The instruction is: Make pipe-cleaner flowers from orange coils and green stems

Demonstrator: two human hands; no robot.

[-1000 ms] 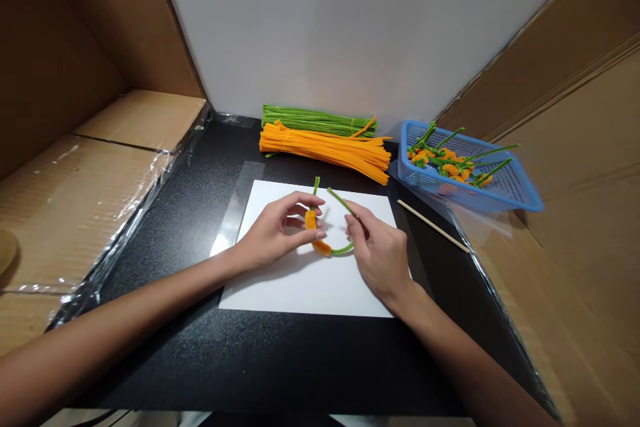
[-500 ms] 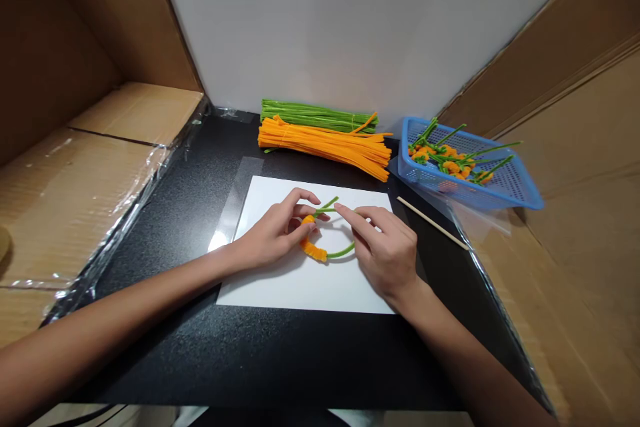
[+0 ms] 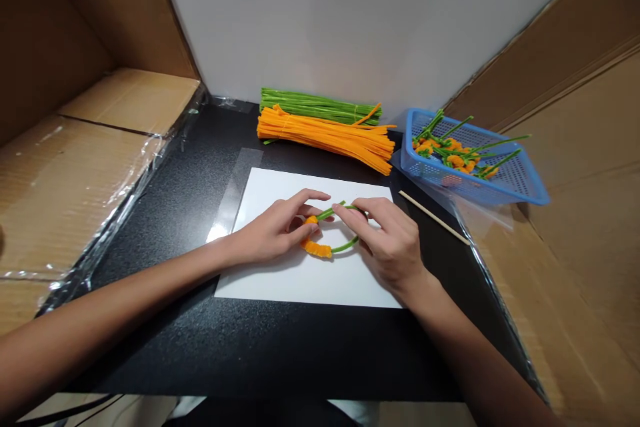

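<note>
Over a white sheet [image 3: 280,280], both hands hold a green pipe cleaner [image 3: 345,247] bent into a loop. Tightly coiled orange pipe cleaner [image 3: 318,250] covers its left part. My left hand [image 3: 280,223] pinches the coiled orange end between thumb and fingers, the index finger stretched out above. My right hand [image 3: 387,237] grips the green part on the right, its index fingertip at the green ends near the top of the loop. The right fingers hide part of the loop.
Bundles of orange pipe cleaners [image 3: 320,137] and green pipe cleaners [image 3: 310,101] lie at the back. A blue basket [image 3: 533,180] at right holds several orange-and-green pieces. A thin wooden stick [image 3: 435,217] lies right of the sheet. Cardboard walls [image 3: 575,100] flank the black table [image 3: 280,353].
The right index finger has shifted onto the green ends, which now lie closer together. My left hand keeps its pinch. The whole view has shifted slightly.
</note>
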